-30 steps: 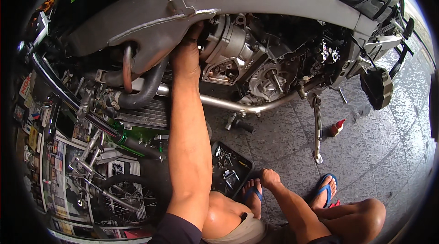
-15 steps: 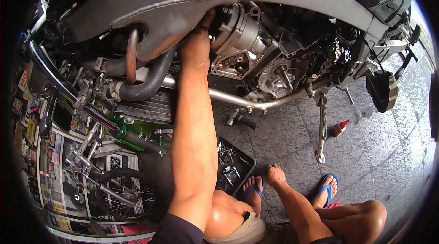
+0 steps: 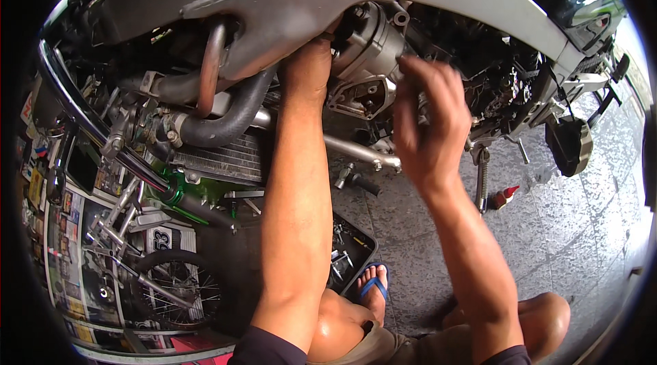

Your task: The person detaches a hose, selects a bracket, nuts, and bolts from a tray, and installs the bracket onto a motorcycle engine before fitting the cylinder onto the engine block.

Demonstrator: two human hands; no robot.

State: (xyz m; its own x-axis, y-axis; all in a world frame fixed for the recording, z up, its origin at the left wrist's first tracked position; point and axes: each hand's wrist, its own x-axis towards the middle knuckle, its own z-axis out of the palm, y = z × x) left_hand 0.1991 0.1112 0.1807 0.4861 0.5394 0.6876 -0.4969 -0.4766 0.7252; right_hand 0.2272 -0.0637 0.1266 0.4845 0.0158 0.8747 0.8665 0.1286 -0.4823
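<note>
My left hand reaches up beside the engine cylinder of a motorcycle, under the grey frame beam. Its fingers disappear behind the metal, so I cannot see what they touch. Raised in front of the engine, my right hand is slightly blurred. Its thumb and fingers are apart, the fingertips close to the cylinder's right side, and nothing shows in them. Between the hands, an open rectangular port shows at the cylinder's lower edge. My right hand covers much of the lower engine casing.
A black hose and a radiator sit left of my left forearm. Below lies a black tray of loose metal parts. A red-capped bottle and the side stand are at the right. A spoked wheel is lower left.
My right hand has risen from beside my foot to the engine's right side. My left hand stays by the cylinder. The whole view has shifted slightly.
</note>
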